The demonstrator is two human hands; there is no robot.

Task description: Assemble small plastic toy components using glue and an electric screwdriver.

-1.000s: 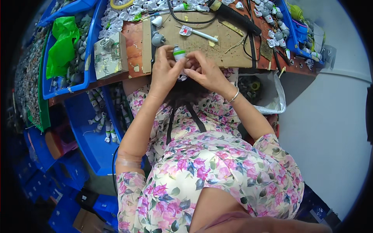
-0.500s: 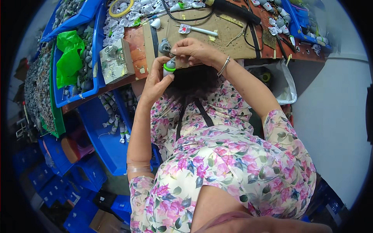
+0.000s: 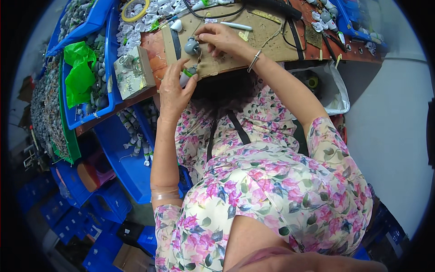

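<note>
"Head view suits me, standing over their shoulder. What's nearest in the grip?"

"The left hand (image 3: 173, 87) pinches a green-banded piece (image 3: 185, 78) between thumb and fingers. It's tilted, white end down in the palm side, grey end poking out above the thumb."

"And the right hand (image 3: 224, 41)?"

"Just beyond that pinch and to its right, fingers bent and partly parted. They're right beside a grey bulb-shaped part (image 3: 191, 46). Whether they grip it or only hover there, I can't tell from here."

"Something thin shows between the two pieces."

"A short wire (image 3: 200, 58), above the left hand's pinch and below the bulb-shaped part. I can't make out both its ends. Behind it lies the cardboard (image 3: 260, 52)."

"Further off?"

"Past the bulb-shaped part there's a white cap (image 3: 176, 25), and beyond the right hand's knuckles a white stick (image 3: 236, 26). Left of the pinch sits a pale block (image 3: 134, 75)."

"And farthest from the grip?"

"A heap of white parts (image 3: 130, 40) up and to its left, then a blue tray (image 3: 113, 43) holding a crumpled green bag (image 3: 80, 72)."
</note>
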